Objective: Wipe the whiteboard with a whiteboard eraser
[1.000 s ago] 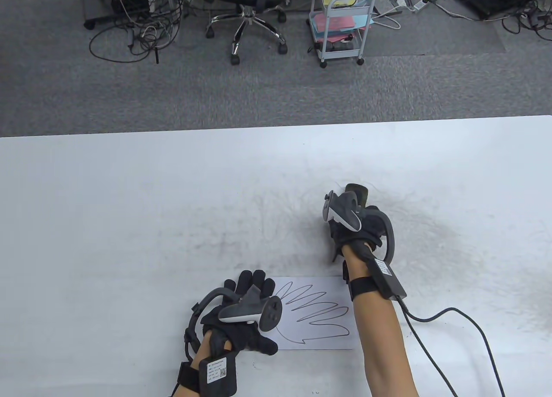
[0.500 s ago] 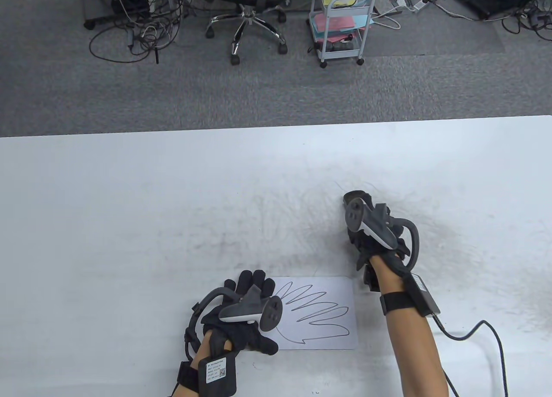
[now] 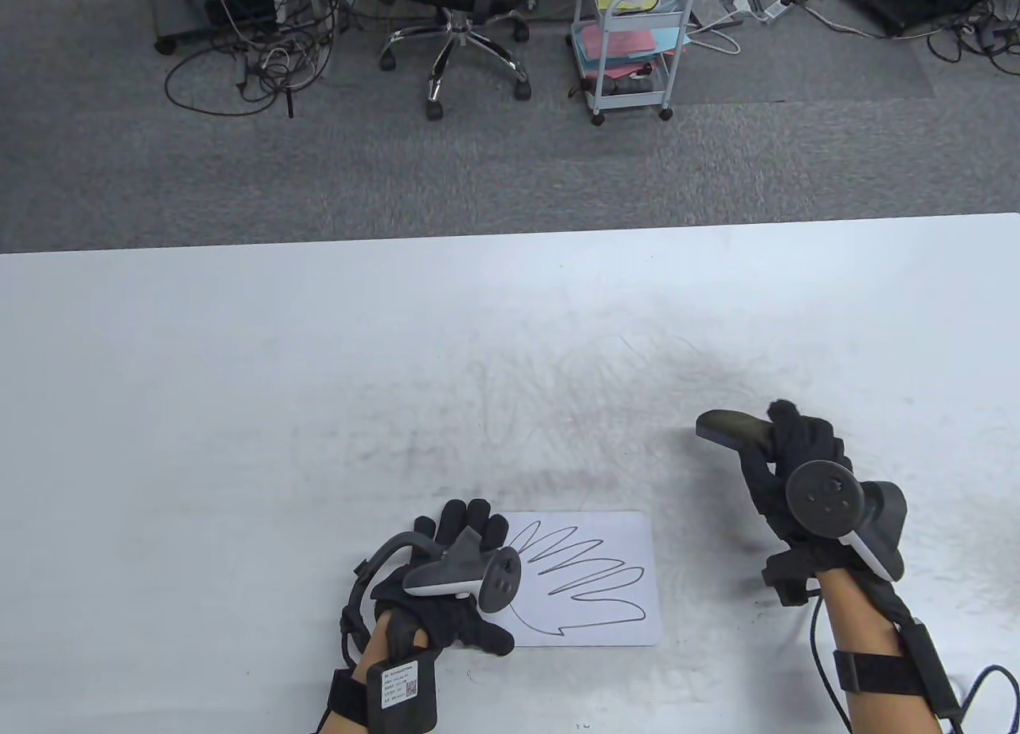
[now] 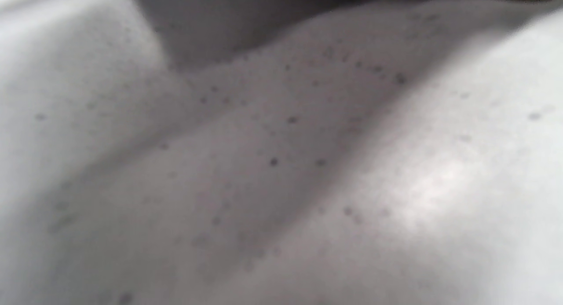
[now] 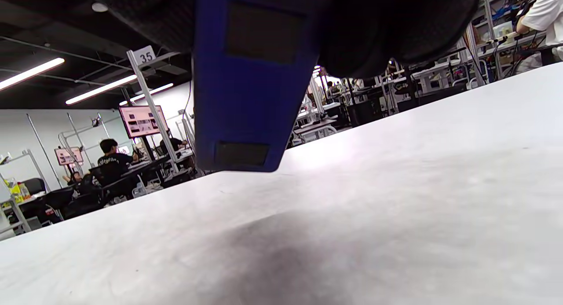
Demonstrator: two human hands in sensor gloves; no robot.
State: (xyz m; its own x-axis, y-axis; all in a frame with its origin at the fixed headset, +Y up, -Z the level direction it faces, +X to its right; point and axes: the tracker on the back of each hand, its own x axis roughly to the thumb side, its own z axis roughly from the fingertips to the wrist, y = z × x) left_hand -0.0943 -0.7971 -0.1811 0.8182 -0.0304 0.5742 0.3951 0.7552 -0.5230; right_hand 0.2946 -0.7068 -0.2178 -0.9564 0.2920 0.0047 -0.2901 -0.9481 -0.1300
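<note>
The whiteboard (image 3: 239,383) is the big white table surface, smeared grey with marker dust in its middle. My right hand (image 3: 785,467) grips the whiteboard eraser (image 3: 729,429) and holds it lifted off the board at the right, dark felt side up. In the right wrist view the eraser's blue back (image 5: 253,89) hangs above the smudged board (image 5: 396,217). My left hand (image 3: 446,582) rests flat on the left edge of a white sheet (image 3: 629,606) with a drawn hand outline, holding nothing. The left wrist view shows only blurred, speckled board surface (image 4: 281,164).
Past the board's far edge lies grey carpet with an office chair (image 3: 454,33), a white rolling cart (image 3: 633,45) and loose cables (image 3: 247,64). A black cable (image 3: 988,686) trails from my right forearm at the lower right.
My right hand has pulled the eraser back toward me and to the right, lifted it off the board and turned it over. My left hand has not moved.
</note>
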